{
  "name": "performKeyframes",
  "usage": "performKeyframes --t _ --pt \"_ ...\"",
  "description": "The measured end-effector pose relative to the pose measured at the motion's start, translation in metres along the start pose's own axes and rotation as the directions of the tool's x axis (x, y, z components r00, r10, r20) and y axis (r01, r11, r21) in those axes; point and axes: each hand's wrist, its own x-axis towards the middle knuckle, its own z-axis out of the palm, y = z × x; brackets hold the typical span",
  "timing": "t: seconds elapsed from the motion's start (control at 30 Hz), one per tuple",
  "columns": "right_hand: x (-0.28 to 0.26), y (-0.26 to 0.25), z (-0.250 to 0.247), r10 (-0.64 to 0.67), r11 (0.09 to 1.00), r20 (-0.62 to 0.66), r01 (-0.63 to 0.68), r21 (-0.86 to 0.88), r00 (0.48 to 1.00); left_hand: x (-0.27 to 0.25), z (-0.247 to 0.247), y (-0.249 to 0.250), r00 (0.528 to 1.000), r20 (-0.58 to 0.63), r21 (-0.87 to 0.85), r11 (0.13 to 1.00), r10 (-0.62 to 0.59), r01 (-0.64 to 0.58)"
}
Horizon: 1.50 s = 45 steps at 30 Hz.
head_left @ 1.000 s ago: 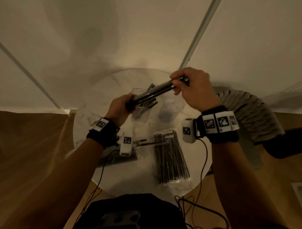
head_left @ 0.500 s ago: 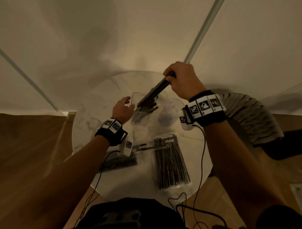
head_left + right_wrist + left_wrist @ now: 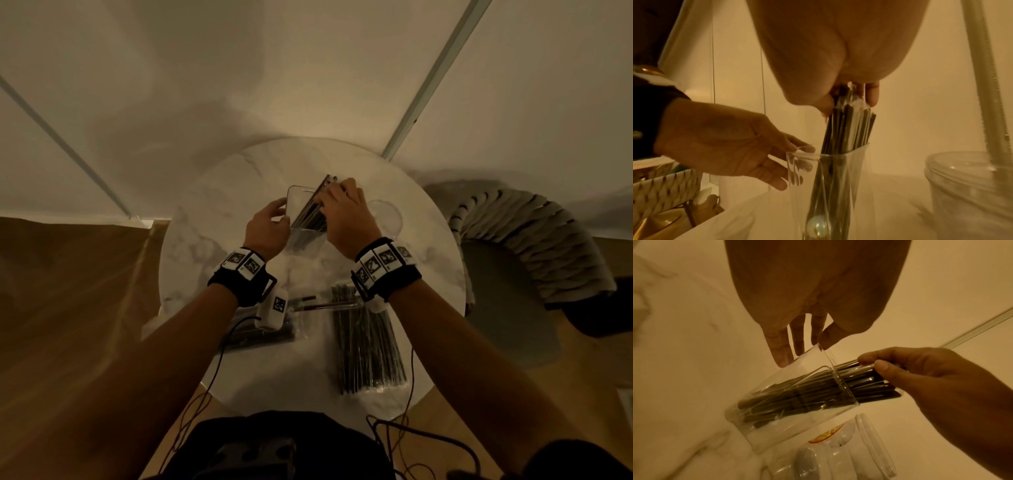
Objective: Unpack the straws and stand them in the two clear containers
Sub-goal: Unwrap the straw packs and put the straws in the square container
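The right hand (image 3: 346,219) is pinching the top of a bundle of dark straws (image 3: 818,392), their lower ends standing inside the square clear container (image 3: 830,186). The left hand (image 3: 267,229) is resting straight fingers against the container's rim. A round clear jar (image 3: 970,186) is standing just beside it on the marble table (image 3: 212,219).

dark straws (image 3: 797,395) in clear container (image 3: 777,431)

Glossy clear plastic container (image 3: 793,404) on smooth marble table (image 3: 219,219)
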Motion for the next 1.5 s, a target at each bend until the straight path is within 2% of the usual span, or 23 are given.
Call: performKeyframes --t 0.07,0.2,0.4,0.6,0.67,0.77,0.83,0.93,1.0,1.07,1.13,1.2,1.27,1.33,1.37,1.5 --pt "-0.005 -0.004 0.001 -0.008 0.999 -0.074 0.005 -0.035 0.997 0.001 -0.001 -0.002 1.000 0.008 -0.008 1.000 -0.003 0.003" --pt "0.001 -0.007 -0.006 0.054 0.998 -0.219 -0.047 0.035 0.974 0.002 0.000 -0.005 1.000 0.015 -0.011 1.000 -0.016 0.016" --pt "0.010 -0.005 0.023 0.054 0.992 -0.085 -0.044 0.115 0.995 0.003 0.001 -0.007 1.000 0.024 -0.018 1.000 -0.014 0.015" --pt "0.008 -0.009 0.035 0.096 0.982 -0.067 -0.084 0.167 0.993 0.002 0.000 -0.007 0.999 0.035 -0.037 0.999 -0.002 0.004" --pt "0.007 -0.006 0.029 0.096 0.954 -0.047 -0.079 0.290 0.994 0.002 0.001 -0.006 0.999 0.034 -0.052 0.999 -0.015 0.016" --pt "0.004 -0.003 0.011 0.187 0.810 -0.070 -0.113 0.575 0.980 0.001 -0.001 -0.007 0.999 0.036 -0.078 0.996 -0.029 0.032" --pt "-0.004 -0.002 -0.003 0.293 0.753 -0.202 -0.096 0.651 0.935 -0.002 -0.003 -0.008 0.998 0.035 -0.126 0.991 -0.046 0.050" --pt "-0.027 0.003 -0.015 0.441 0.731 -0.409 -0.055 0.680 0.799 -0.008 -0.004 -0.022 0.993 0.022 -0.184 0.976 -0.116 0.118" --pt "-0.048 0.005 -0.012 0.515 0.708 -0.448 -0.069 0.703 0.731 -0.014 -0.005 -0.041 0.991 0.009 -0.124 0.984 -0.131 0.131" --pt "-0.071 0.006 0.001 0.562 0.658 -0.372 -0.126 0.743 0.739 -0.024 -0.008 -0.067 0.991 0.058 0.002 0.993 -0.121 0.121" --pt "-0.096 0.005 0.026 0.573 0.622 -0.232 -0.233 0.748 0.786 -0.039 -0.012 -0.090 0.977 0.160 0.144 0.983 -0.139 0.116" --pt "-0.118 0.007 0.056 0.517 0.662 -0.083 -0.336 0.670 0.852 -0.052 -0.015 -0.106 0.942 0.279 0.308 0.946 -0.189 0.098" --pt "-0.136 0.009 0.082 0.412 0.765 0.119 -0.414 0.493 0.903 -0.064 -0.015 -0.113 0.889 0.383 0.541 0.841 -0.252 0.005" --pt "-0.149 0.008 0.100 0.348 0.852 0.297 -0.432 0.295 0.889 -0.072 -0.013 -0.117 0.860 0.436 0.677 0.727 -0.267 -0.117" --pt "-0.154 0.006 0.106 0.337 0.874 0.352 -0.429 0.227 0.873 -0.075 -0.012 -0.119 0.854 0.454 0.692 0.704 -0.253 -0.159" --pt "-0.158 0.001 0.117 0.342 0.896 0.420 -0.426 0.124 0.841 -0.079 -0.010 -0.121 0.852 0.471 0.706 0.677 -0.229 -0.208"
